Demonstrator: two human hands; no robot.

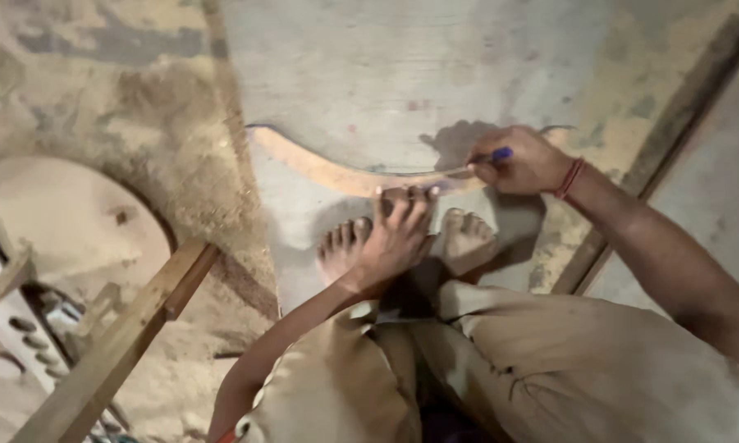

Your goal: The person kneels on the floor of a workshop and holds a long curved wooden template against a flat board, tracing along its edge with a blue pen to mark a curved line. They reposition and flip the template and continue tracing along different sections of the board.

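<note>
A curved wooden template lies flat on a grey board on the floor, just ahead of the person's bare feet. Its long axis runs left to right, bowing toward the feet at mid-length. The left hand spreads open, fingertips pressing the template's middle to pin it. The right hand is closed around a blue pen, tip touching the template's right stretch, so this hand is nearer that end. The left end lies well apart from both hands. A round wooden disc lies on the sawdust-strewn floor to the left.
</note>
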